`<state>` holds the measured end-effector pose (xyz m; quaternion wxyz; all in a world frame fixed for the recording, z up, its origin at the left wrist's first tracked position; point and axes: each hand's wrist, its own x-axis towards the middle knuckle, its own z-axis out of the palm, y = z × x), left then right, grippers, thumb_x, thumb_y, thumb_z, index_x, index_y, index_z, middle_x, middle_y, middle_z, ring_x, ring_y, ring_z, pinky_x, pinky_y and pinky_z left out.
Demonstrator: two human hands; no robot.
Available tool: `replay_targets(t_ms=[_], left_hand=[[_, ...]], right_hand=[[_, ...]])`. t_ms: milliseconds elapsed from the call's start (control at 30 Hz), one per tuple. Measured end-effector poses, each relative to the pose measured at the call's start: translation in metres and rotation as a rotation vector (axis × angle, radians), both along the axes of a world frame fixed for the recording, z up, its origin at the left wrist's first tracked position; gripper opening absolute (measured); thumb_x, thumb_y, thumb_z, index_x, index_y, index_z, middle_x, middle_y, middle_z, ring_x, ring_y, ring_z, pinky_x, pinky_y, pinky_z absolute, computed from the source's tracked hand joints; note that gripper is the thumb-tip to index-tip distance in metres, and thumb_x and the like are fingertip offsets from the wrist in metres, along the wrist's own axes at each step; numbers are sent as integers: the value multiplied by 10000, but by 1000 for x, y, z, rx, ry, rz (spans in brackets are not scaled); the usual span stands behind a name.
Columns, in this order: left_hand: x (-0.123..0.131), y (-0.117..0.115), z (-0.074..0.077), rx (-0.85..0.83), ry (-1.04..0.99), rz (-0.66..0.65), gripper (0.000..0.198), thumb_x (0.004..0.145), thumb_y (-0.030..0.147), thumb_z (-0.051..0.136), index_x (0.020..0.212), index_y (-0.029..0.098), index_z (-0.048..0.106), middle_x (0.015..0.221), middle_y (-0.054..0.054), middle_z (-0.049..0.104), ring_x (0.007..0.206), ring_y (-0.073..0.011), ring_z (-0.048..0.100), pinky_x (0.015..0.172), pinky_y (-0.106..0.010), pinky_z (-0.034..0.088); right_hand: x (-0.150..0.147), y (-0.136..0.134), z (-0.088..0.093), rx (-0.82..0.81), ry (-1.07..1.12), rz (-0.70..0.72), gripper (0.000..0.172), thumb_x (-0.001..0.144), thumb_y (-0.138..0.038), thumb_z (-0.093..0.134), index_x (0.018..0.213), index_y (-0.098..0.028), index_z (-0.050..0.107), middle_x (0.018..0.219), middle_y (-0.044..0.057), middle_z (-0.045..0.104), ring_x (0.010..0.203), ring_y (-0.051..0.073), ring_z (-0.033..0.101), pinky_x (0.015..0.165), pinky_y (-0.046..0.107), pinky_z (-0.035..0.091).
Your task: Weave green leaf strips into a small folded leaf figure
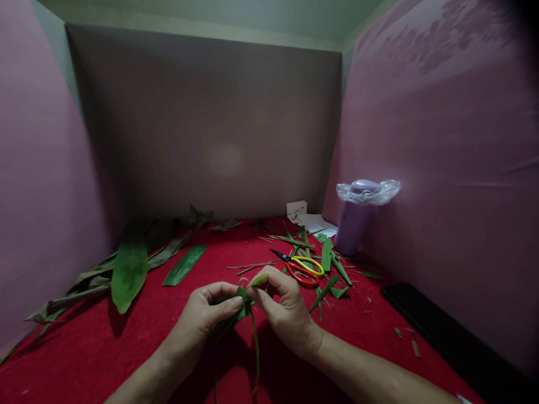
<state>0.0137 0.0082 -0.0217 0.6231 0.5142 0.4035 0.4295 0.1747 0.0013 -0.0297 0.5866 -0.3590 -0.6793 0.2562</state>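
Observation:
Low over the red cloth, my left hand (210, 308) pinches a small folded piece of green leaf (242, 307) between thumb and fingers. Close against it, my right hand (282, 306) is closed on a thin leaf strip (260, 279) at the top of the folded piece. A long narrow strand (256, 342) hangs down between the two hands. Part of the folded leaf lies hidden behind the left fingers. Just beyond the right hand are scissors (301, 268) with one red and one yellow handle loop, their dark blades pointing left.
Broad leaves (129, 272) are piled at the left, and a cut leaf piece (185, 265) lies beside them. Leaf scraps (326, 255) surround the scissors. A purple bin (353, 227) with a plastic liner, white papers (316, 224) and a long black object (446, 331) are at the right.

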Motion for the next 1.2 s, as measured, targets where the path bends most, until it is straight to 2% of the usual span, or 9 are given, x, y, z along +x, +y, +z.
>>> replay_targets(t_ms=[233, 467, 800, 1000, 1200], left_hand=[[1, -1, -1, 27, 56, 7, 136, 606, 236, 768, 701, 157, 712, 608, 2, 655, 531, -87, 525, 539, -192, 392], [2, -1, -1, 19, 93, -1, 164, 591, 266, 770, 684, 147, 705, 579, -3, 650, 497, -99, 531, 512, -208, 396], [7, -3, 3, -32, 95, 29, 184, 550, 292, 784, 625, 155, 687, 456, 31, 596, 380, -69, 456, 399, -183, 328], [6, -1, 1, -52, 94, 28, 198, 544, 286, 791, 647, 149, 690, 474, 28, 604, 392, -72, 470, 412, -182, 333], [5, -2, 2, -85, 39, 19, 180, 527, 244, 803, 618, 142, 686, 519, 12, 637, 457, -82, 527, 485, -189, 388]], right_hand=[[0, 1, -2, 94, -29, -27, 139, 753, -76, 600, 689, -197, 577, 698, -14, 501, 680, 134, 488, 598, 246, 390], [0, 2, -3, 93, -64, -29, 133, 755, -72, 605, 730, -203, 597, 746, -8, 508, 709, 134, 506, 626, 251, 411], [0, 1, -2, 87, -82, -42, 119, 752, -87, 600, 724, -202, 593, 761, 2, 507, 719, 142, 507, 634, 263, 415], [0, 1, -2, 69, -69, -36, 134, 749, -76, 609, 713, -203, 586, 748, -5, 500, 716, 138, 505, 638, 257, 411], [0, 2, -3, 54, -22, -5, 141, 750, -75, 609, 689, -197, 572, 759, -10, 494, 708, 126, 497, 615, 238, 403]])
